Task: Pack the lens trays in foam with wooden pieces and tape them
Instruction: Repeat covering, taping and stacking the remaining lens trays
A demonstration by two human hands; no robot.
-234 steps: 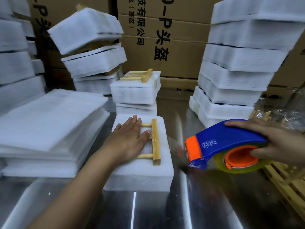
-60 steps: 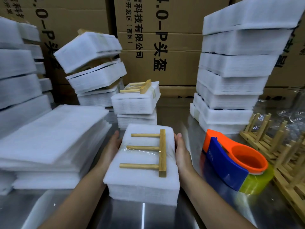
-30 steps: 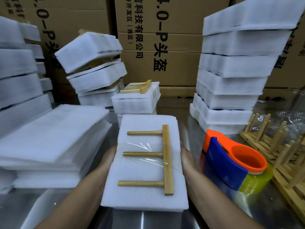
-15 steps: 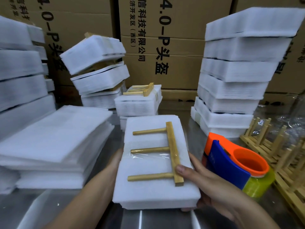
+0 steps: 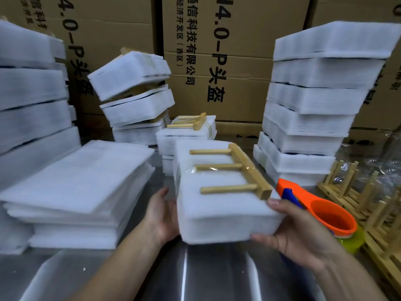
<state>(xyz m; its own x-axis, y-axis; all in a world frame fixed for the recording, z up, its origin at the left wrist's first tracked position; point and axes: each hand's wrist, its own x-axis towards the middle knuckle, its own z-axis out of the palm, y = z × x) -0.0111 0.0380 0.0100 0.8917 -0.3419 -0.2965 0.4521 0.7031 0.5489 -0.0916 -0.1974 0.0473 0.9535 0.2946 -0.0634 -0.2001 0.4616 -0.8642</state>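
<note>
A white foam pack (image 5: pixel 219 211) is lifted above the steel table, its near end tipped toward me. A wooden comb-shaped piece (image 5: pixel 236 172) with three pegs lies taped on its top. My left hand (image 5: pixel 161 213) holds the pack's left side. My right hand (image 5: pixel 299 231) grips its near right corner, thumb on top and fingers underneath. The blue and orange tape dispenser (image 5: pixel 321 211) stands on the table just right of the pack, partly hidden by my right hand.
Flat foam sheets (image 5: pixel 73 181) are stacked at left. Finished packs (image 5: pixel 186 135) sit behind the held one, with taller foam stacks at left rear (image 5: pixel 134 90) and right (image 5: pixel 314 105). Wooden racks (image 5: pixel 368 198) lie at far right. Cardboard boxes (image 5: pixel 227 61) form the back wall.
The pack was taped, the dispenser set down at right, then both hands lifted the pack. In the last half second it rose further and turned, and my right hand shifted to its near right corner.
</note>
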